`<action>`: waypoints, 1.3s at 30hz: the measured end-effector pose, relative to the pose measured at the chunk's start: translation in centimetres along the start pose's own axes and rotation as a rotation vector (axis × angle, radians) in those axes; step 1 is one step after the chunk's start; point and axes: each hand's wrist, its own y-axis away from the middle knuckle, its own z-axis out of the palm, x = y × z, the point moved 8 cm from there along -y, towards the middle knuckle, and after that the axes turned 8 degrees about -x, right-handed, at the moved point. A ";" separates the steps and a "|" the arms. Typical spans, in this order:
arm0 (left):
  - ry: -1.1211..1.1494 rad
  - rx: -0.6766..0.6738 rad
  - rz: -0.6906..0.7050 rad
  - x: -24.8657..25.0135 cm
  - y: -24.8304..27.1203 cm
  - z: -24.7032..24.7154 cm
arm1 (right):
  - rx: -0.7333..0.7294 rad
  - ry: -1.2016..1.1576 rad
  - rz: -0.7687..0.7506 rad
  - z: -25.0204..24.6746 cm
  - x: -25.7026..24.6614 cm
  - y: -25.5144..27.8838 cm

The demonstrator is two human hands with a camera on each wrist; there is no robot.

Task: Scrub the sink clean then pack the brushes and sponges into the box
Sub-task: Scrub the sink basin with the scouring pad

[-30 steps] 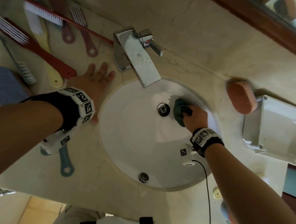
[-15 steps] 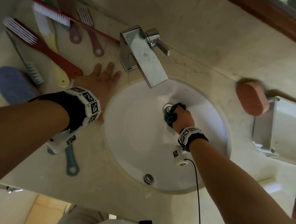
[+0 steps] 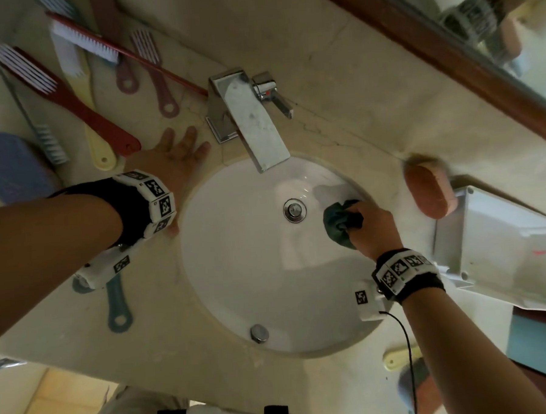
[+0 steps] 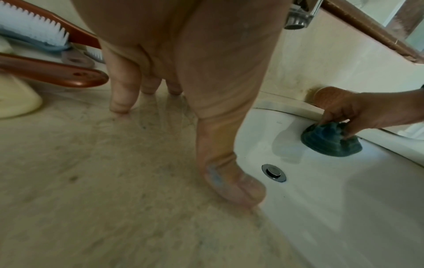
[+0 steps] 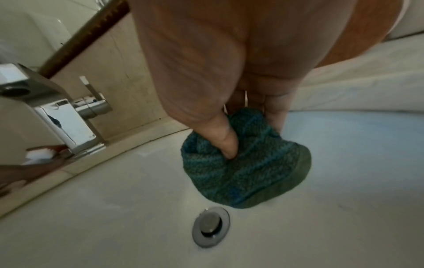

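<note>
My right hand [image 3: 367, 224] grips a dark green scrubbing sponge [image 3: 337, 224] [image 5: 243, 166] [image 4: 330, 141] and presses it on the wall of the round white sink [image 3: 253, 271], just right of the drain [image 3: 294, 209] [image 5: 210, 226]. My left hand [image 3: 171, 158] [image 4: 183, 90] lies flat with straight fingers on the beige counter beside the sink's left rim, thumb at the rim. A white box [image 3: 501, 245] stands open at the right of the sink. An orange sponge [image 3: 429, 192] lies against the box.
Several brushes [image 3: 69, 94] lie on the counter at the back left, with a blue sponge [image 3: 7, 163] at the far left and a teal brush handle [image 3: 117, 306] under my left wrist. A chrome tap [image 3: 248, 119] overhangs the sink's back. More sponges [image 3: 410, 380] lie front right.
My right hand has swept the green sponge from the drain to the right, up the sink's right wall. My left hand has stayed flat on the counter.
</note>
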 end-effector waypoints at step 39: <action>-0.037 0.082 -0.010 0.7 1.0 0.1 | 0.169 -0.573 0.233 -0.1 -0.4 9.4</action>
